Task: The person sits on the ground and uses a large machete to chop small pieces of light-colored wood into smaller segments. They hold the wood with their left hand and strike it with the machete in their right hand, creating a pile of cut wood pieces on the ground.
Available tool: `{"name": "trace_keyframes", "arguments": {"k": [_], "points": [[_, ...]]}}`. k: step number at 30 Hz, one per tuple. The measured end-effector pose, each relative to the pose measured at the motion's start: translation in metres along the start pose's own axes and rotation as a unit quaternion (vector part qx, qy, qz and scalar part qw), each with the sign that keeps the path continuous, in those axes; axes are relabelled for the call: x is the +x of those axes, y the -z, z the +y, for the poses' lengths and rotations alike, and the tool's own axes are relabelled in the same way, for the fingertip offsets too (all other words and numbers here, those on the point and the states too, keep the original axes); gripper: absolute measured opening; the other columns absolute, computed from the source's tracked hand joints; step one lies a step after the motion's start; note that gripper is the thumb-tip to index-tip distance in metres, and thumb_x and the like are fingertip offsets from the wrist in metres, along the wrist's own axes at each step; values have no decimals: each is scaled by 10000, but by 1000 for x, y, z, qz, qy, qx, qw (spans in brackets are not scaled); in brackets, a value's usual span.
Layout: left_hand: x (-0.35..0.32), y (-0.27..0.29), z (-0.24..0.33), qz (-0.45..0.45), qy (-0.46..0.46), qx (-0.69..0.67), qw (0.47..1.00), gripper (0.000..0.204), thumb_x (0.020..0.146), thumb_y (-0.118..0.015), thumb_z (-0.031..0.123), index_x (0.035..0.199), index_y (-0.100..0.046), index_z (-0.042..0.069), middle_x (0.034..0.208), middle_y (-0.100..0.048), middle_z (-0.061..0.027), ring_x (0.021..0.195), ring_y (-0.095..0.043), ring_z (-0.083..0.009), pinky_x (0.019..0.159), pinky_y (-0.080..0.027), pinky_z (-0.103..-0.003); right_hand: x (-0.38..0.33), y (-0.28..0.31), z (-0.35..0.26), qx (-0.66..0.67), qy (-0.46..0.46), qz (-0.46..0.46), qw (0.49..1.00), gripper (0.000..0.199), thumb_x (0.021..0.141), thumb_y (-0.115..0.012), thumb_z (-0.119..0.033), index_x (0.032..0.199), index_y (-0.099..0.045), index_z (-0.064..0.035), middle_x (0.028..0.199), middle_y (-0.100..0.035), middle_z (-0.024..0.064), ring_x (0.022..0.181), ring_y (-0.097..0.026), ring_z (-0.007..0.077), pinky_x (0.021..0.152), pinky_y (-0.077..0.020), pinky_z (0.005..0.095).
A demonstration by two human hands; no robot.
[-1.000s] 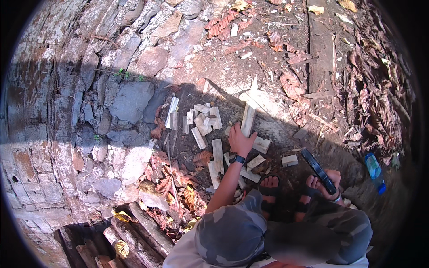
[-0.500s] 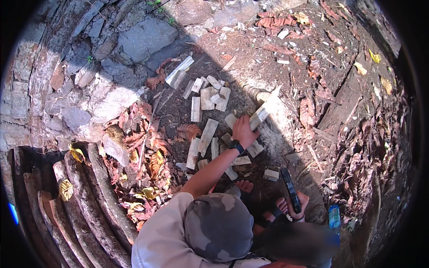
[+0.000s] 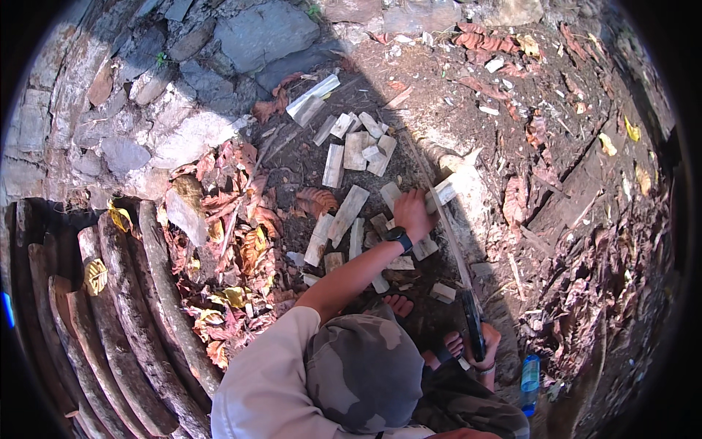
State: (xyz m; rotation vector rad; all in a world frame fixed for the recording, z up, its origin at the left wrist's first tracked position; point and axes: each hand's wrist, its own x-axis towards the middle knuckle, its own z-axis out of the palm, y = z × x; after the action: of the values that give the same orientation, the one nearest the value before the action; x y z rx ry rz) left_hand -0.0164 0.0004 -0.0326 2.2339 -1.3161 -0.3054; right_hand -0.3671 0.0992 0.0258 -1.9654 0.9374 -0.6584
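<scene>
My left hand, with a dark watch on its wrist, is closed around a pale split piece of wood. The far end of that wood sticks out to the upper right, into the sunlight. My right hand grips the dark handle of a machete. Its long, thin blade points away from me and crosses over the held wood, just right of my left fingers. I cannot tell if the blade touches the wood. Loose split blocks lie around my left hand, and more wood pieces are heaped beyond it.
My bent knee in camouflage cloth and my toes are close to the wood. A blue-tinted bottle stands at the lower right. Logs lie side by side at left, dry leaves beside them, stones beyond.
The machete has swung so that its long blade now shows, crossing over the held wood. My left hand keeps its hold on the wood. The whole view has turned slightly.
</scene>
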Motion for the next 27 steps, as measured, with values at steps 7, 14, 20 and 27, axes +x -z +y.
{"name": "trace_keyframes", "arguments": {"k": [7,14,20,27], "points": [[9,10,-4,-57,-23,-19,998,378,683,-790,218,953,-608,26,954,-628,-164,933,-614,-379,806,-499,-483,-3,-6,-14,48,-49,22,997,124,714,-704,-72,718,-583,-46,607,-510,102,510,-530,257,495,-404,346],[8,11,-9,-52,-31,-18,998,405,671,-796,191,983,-607,16,952,-634,-177,929,-619,-388,816,-501,-492,-1,-4,-30,39,-81,12,996,144,731,-694,-60,696,-556,-41,585,-500,92,487,-520,229,485,-400,333],[10,10,0,-48,4,-16,999,472,657,-802,171,1042,-584,7,985,-655,-198,948,-636,-385,811,-518,-485,9,0,-43,57,-90,15,994,154,716,-677,-26,699,-525,-40,583,-485,100,489,-504,252,496,-387,349],[12,10,3,-106,37,16,994,450,710,-806,243,1033,-572,34,949,-690,-202,889,-682,-385,750,-552,-496,0,13,-35,8,-56,-5,998,174,706,-694,-51,685,-521,-39,582,-493,117,491,-514,303,484,-385,351]]}}
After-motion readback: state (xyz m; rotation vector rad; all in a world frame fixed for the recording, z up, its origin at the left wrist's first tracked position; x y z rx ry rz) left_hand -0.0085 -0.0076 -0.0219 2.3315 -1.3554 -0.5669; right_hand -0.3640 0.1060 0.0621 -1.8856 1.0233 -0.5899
